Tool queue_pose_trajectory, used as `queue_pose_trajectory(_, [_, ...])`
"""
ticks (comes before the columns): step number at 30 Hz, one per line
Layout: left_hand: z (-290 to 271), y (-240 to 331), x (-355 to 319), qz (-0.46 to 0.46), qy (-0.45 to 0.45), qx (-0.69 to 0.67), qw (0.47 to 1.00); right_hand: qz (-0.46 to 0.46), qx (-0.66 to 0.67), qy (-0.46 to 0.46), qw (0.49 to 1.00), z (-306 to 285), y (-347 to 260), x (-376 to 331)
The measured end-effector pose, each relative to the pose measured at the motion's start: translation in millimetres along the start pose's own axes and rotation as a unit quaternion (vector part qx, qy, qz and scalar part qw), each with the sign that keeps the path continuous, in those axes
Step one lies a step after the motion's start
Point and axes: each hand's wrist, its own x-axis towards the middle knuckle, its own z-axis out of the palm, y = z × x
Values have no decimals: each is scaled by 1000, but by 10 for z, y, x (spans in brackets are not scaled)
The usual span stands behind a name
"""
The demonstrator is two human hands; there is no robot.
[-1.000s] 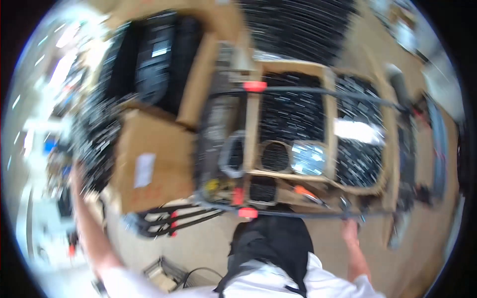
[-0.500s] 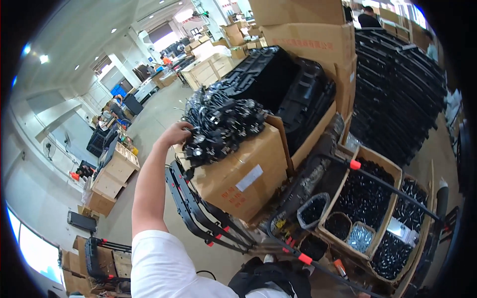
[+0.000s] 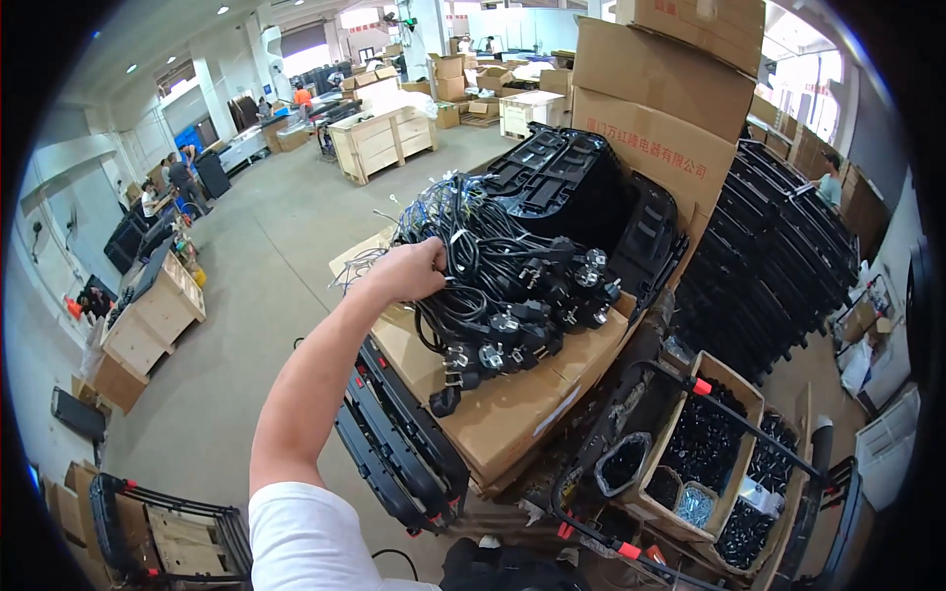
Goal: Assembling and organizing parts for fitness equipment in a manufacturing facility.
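My left hand (image 3: 414, 271) reaches into a heap of black power cords (image 3: 488, 261), its fingers curled round some of them at the heap's left side. The cords lie bundled on top of a closed cardboard box (image 3: 512, 419). Their black plugs with metal pins (image 3: 503, 335) fan out toward the near and right side of the box. Bare, thin wire ends (image 3: 448, 197) stick out at the far left of the heap. How many cords my fingers grip is hidden. My right hand is out of view.
Black molded plastic shells (image 3: 562, 167) sit behind the cords, against a tall open carton (image 3: 650, 138). At right, a carton of small black parts (image 3: 705, 433) stands by a black tubular frame (image 3: 754, 433). Black frames (image 3: 404, 443) lean below the box; black panels (image 3: 759, 256) are stacked at right.
My left hand has moved from the heap's left edge further onto the cords, and its fingers have closed on some. The view has shifted, showing more of the box top and plugs.
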Motion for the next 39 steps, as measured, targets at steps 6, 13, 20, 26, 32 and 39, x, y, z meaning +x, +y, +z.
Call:
queue_pose_trajectory(6, [90, -7, 41, 69, 37, 11, 997, -393, -277, 102, 871, 398, -2233, 535])
queue_pose_trajectory(13, [2, 131, 183, 5, -56, 176, 983, -620, -333, 113, 701, 1112, -4069, 1115])
queue_pose_trajectory(20, [-103, 102, 270, 3, -144, 77, 987, -664, -399, 124, 620, 1611, -5011, 1512])
queue_pose_trajectory(26, [40, -309, 26, -64, -110, -343, 931, -656, -538, 135, 512, 2019, -5440, 1845])
queue_pose_trajectory(32, [171, -464, -44, -72, -88, -516, 849, -609, -630, 93, 472, 2522, -5833, 1847])
queue_pose_trajectory(39, [204, -483, -101, -77, -66, -513, 853, -596, -681, 55, 422, 2836, -5816, 1804])
